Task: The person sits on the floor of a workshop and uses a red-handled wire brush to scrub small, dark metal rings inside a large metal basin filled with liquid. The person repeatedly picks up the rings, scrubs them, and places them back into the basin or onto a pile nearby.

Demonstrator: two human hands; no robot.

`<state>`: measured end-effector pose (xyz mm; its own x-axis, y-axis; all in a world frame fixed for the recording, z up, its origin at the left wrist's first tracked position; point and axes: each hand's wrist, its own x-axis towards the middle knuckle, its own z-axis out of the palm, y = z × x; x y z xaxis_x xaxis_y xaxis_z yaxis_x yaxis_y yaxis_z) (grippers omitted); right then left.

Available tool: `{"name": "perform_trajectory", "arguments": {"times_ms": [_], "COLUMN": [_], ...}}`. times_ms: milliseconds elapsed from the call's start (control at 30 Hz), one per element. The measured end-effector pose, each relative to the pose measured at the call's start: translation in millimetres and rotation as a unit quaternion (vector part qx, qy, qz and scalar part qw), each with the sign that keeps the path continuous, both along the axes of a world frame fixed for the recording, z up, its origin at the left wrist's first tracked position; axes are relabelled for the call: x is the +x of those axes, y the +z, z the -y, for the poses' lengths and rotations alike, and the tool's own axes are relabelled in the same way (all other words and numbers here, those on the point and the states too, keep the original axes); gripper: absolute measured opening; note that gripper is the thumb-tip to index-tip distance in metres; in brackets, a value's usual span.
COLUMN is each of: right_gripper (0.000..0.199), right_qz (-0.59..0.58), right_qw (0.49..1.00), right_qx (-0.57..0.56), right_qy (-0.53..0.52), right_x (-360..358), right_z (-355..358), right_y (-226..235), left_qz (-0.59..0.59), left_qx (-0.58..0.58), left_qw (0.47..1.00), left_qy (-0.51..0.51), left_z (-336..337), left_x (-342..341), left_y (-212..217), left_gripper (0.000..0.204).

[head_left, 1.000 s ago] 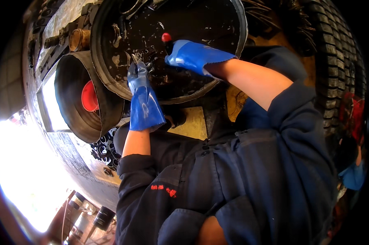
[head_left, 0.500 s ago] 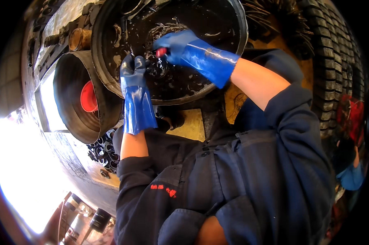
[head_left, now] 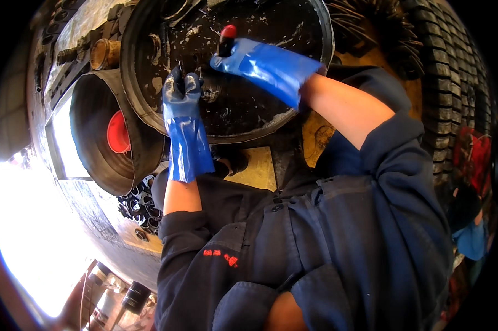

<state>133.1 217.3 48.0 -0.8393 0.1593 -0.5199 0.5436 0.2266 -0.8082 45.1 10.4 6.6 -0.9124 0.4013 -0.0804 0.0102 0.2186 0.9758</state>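
Observation:
Both my hands wear blue rubber gloves and reach into a large round black tub [head_left: 315, 83] smeared with dark grease. My right hand [head_left: 249, 58] is closed on a dark tool with a red tip [head_left: 228, 32], held upright over the middle of the tub. My left hand [head_left: 181, 94] is at the tub's near left side, fingers curled around a thin dark piece [head_left: 178, 74] that sticks up above the glove. The two hands are a short way apart.
A smaller metal bucket [head_left: 91, 110] holding a red object [head_left: 118, 132] leans left of the tub. Wooden blocks [head_left: 105, 52] lie behind it. A big tyre [head_left: 453, 88] stands at the right, metal rings [head_left: 136, 204] below the bucket, and bottles [head_left: 122, 298] at the lower left.
My right hand has dipped toward the left hand, then lifted the red-tipped tool up toward the tub's far side. My left hand has shifted slightly upward along the near left side.

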Motion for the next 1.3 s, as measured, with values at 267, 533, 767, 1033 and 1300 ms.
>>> {"name": "perform_trajectory", "arguments": {"times_ms": [267, 533, 767, 1033, 1300], "right_gripper": [0.035, 0.025, 0.038, 0.039, 0.027], "right_qz": [-0.029, -0.169, -0.042, -0.053, -0.059], "right_qw": [0.994, 0.977, 0.990, 0.990, 0.978], "right_qx": [0.108, 0.126, 0.010, 0.127, 0.177], "right_qy": [-0.010, 0.014, -0.134, -0.027, 0.090], "right_x": [6.4, 32.0, -7.0, -5.0, 0.6], "right_z": [-2.2, -24.8, -19.4, 1.8, 2.4], "right_y": [-16.8, 11.2, -27.8, -65.0, -43.7], "left_qz": [-0.051, -0.075, -0.070, 0.021, 0.198], "left_qx": [-0.023, -0.010, 0.036, -0.124, -0.250], "left_qw": [0.997, 0.996, 0.995, 0.990, 0.940], "left_qy": [-0.057, -0.056, -0.068, -0.059, -0.119], "left_z": [-16.9, -21.0, -18.3, 32.9, 27.3], "left_x": [-9.1, -11.2, -8.0, 28.3, -31.5], "left_y": [-2.7, -6.6, -17.4, -40.7, 17.5], "left_gripper": [0.044, 0.046, 0.048, 0.047, 0.058]}}
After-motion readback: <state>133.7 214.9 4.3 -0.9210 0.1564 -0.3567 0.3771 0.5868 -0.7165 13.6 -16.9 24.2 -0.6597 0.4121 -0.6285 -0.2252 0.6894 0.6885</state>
